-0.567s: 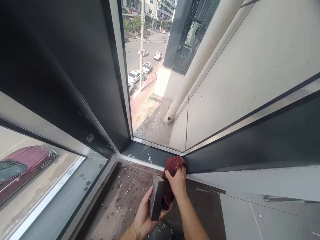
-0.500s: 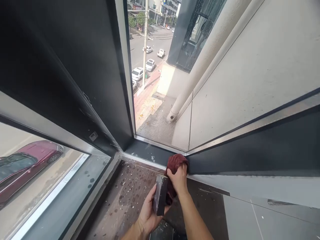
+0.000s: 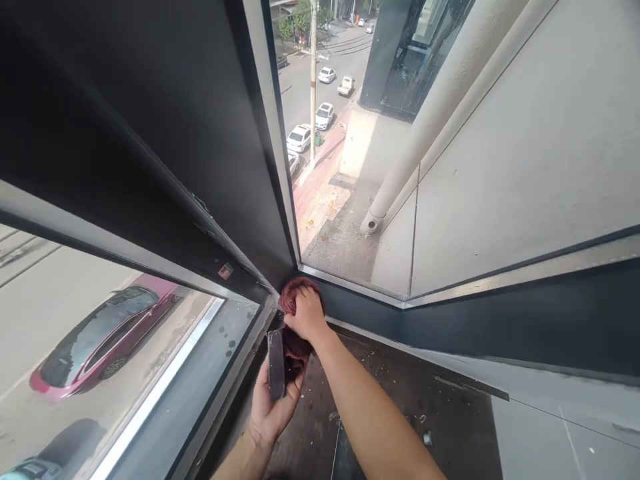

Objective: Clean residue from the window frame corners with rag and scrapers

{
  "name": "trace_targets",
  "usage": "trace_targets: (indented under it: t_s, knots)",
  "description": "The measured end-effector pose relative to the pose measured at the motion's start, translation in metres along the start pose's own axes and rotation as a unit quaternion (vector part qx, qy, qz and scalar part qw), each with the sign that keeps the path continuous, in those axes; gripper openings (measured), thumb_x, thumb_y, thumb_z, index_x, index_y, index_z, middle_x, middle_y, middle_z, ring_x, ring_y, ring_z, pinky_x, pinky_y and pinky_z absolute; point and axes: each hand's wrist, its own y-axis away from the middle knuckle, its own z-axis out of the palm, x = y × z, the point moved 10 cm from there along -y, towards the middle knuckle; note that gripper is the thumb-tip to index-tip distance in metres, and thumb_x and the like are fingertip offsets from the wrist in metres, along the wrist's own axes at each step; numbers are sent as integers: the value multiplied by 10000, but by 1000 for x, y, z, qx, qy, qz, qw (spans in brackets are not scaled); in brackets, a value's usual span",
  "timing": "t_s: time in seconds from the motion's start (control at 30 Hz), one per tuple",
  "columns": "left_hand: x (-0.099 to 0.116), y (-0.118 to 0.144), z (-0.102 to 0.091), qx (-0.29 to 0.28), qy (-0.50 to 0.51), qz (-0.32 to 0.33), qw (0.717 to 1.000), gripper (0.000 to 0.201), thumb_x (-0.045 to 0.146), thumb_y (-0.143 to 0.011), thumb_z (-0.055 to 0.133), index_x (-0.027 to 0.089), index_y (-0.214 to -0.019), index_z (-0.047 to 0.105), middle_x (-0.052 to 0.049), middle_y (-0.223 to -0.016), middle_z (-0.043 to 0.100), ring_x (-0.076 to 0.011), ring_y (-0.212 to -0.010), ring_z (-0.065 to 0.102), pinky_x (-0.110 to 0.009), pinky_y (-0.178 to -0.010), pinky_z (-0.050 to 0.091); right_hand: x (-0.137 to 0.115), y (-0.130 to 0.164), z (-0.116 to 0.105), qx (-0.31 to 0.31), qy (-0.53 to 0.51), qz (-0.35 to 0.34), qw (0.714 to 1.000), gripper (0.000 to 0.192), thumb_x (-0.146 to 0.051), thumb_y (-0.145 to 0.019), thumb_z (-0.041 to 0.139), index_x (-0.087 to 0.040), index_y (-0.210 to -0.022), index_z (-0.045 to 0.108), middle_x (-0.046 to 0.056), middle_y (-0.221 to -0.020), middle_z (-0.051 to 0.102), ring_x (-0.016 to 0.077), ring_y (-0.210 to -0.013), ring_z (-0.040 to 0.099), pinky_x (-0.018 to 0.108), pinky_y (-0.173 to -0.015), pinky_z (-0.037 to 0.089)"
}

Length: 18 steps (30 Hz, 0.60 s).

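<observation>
My right hand (image 3: 307, 319) is closed on a bunched maroon cloth (image 3: 288, 297), which presses against the left end of the dark lower window frame (image 3: 357, 301), at the corner with the dark upright panel. The cloth's lower folds hang between my two hands. Just below, my left hand (image 3: 273, 415) grips a dark rectangular block (image 3: 277, 368) held upright, its narrow top face dusty. What this block is I cannot make out. The hanging cloth also touches the fingers of my left hand.
A dark floor slab (image 3: 385, 393) with scattered white debris lies beneath my arms. Left, a low window with a metal sill strip (image 3: 160, 380) overlooks a parked maroon car (image 3: 107, 337). Ahead, behind glass, a pale drainpipe (image 3: 425, 127) rises above a street.
My right hand and the cloth have moved left along the lower frame, from its right corner to its left corner. The left hand with the block has followed. White smudges seen on the frame no longer show.
</observation>
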Motion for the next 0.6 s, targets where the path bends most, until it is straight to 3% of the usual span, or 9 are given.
trace_targets:
  t_s: [0.07, 0.13, 0.2, 0.27, 0.33, 0.43, 0.47, 0.53, 0.6]
  knots:
    - [1, 14, -5, 17, -41, -8, 999, 312, 183, -891, 373, 60, -988, 643, -174, -1080, 614, -291, -1048, 560, -422, -832, 525, -1, 8, 20, -101, -79, 27, 991, 180, -174, -611, 521, -155, -770, 603, 52, -860, 622, 206, -869, 541, 309, -807, 413]
    - [-7, 30, -25, 58, -84, -35, 994, 313, 186, -883, 387, 50, -909, 668, -193, -1036, 627, -317, -1030, 566, -413, -797, 540, 11, 33, 40, -188, -206, 100, 955, 98, -173, -586, 505, -161, -648, 581, -2, -682, 596, 168, -688, 539, 255, -641, 415]
    - [-17, 42, -42, 68, -100, -59, 991, 223, 143, -845, 468, 86, -854, 684, -163, -1012, 644, -304, -1046, 558, -385, -842, 524, 34, 60, 42, -176, -309, 201, 913, 79, -184, -580, 486, -158, -607, 556, -30, -577, 540, 142, -593, 500, 227, -549, 377]
    - [-32, 47, -48, 45, -93, -109, 989, 192, 144, -836, 497, 105, -828, 685, -137, -934, 669, -299, -1035, 567, -417, -885, 499, 56, 78, 25, -105, -338, 269, 896, 114, -215, -620, 457, -157, -649, 550, -33, -563, 511, 133, -579, 478, 222, -535, 365]
    - [-41, 45, -39, 7, -70, -144, 987, 233, 177, -860, 467, 95, -828, 683, -134, -867, 679, -294, -1009, 583, -431, -888, 495, 64, 77, -4, -22, -318, 278, 906, 175, -252, -680, 426, -163, -746, 561, -22, -627, 530, 136, -622, 490, 230, -580, 388]
    - [-37, 28, -9, -42, -27, -136, 990, 235, 190, -865, 470, 89, -852, 682, -126, -905, 675, -280, -1011, 584, -406, -891, 496, 45, 45, -50, 91, -211, 202, 952, 206, -298, -727, 455, -175, -841, 575, 29, -828, 553, 157, -761, 522, 268, -725, 421]
    - [-34, 21, 1, -49, -14, -127, 991, 228, 198, -863, 483, 83, -873, 680, -130, -942, 668, -282, -1022, 578, -405, -896, 493, 34, 30, -56, 99, -152, 170, 969, 223, -310, -726, 486, -174, -875, 581, 52, -899, 542, 169, -807, 525, 289, -761, 422]
    - [-24, 7, 16, -43, 8, -102, 994, 252, 220, -870, 479, 64, -925, 668, -147, -1007, 649, -289, -1027, 573, -421, -892, 494, 14, 2, -48, 57, -18, 131, 990, 311, -316, -702, 545, -165, -972, 572, 96, -1011, 506, 211, -888, 516, 346, -788, 421]
    - [-14, -1, 21, -23, 19, -77, 997, 274, 216, -882, 452, 48, -957, 656, -162, -1038, 634, -287, -1009, 582, -433, -874, 503, 7, -17, -30, 8, 96, 128, 987, 418, -310, -681, 574, -148, -1066, 544, 129, -1075, 484, 259, -943, 496, 405, -776, 419]
